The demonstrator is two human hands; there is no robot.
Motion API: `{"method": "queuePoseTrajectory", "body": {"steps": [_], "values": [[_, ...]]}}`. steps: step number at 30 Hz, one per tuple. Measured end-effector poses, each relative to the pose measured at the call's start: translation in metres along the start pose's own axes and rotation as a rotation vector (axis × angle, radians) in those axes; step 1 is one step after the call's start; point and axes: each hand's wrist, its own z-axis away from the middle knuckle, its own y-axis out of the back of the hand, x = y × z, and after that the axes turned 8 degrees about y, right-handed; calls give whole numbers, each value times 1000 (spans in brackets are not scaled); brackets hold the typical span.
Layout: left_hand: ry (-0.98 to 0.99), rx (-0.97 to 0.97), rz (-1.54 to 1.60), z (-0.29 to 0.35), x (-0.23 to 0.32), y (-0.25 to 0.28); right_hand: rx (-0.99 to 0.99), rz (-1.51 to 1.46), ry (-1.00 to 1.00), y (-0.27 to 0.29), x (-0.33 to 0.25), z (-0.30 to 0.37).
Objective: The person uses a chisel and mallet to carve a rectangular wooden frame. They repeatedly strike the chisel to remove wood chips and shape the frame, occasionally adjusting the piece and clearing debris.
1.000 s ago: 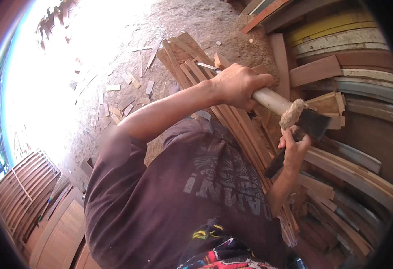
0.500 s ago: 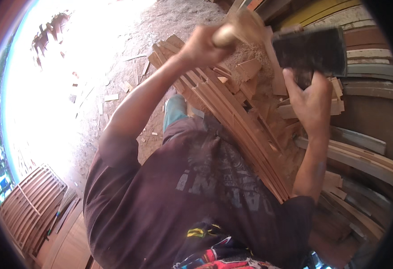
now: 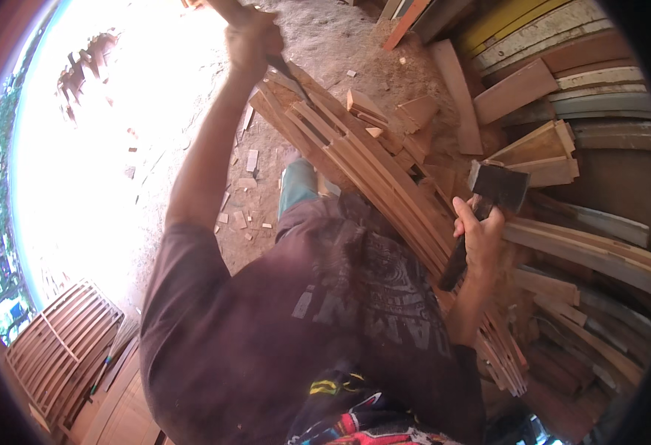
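At three o'clock, right hand (image 3: 482, 236) grips hammer (image 3: 505, 187) — likely head-heavy; hold its handle. At eleven, left hand (image 3: 255, 44) grips chisel (image 3: 290, 76).

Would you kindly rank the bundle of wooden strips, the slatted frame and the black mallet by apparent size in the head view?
1. Bundle of wooden strips
2. Slatted frame
3. Black mallet, held in the right hand

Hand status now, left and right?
Left hand: closed, holding a chisel.
Right hand: closed, holding a black mallet by its handle.
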Motion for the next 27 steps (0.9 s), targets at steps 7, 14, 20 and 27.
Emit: {"method": "queuePoseTrajectory", "body": {"steps": [7,14,20,27], "values": [[-196,-358,-952,86,-79,-207,6,-50,-19,-11,13,-1],[-216,-653,-1137,122,-88,-237,1,85,66,13,39,0],[-197,-542,-1180,105,-89,-215,-102,141,-70,37,110,0],[-209,-488,-1204,101,-96,-216,-79,60,-120,2,70,1]]}}
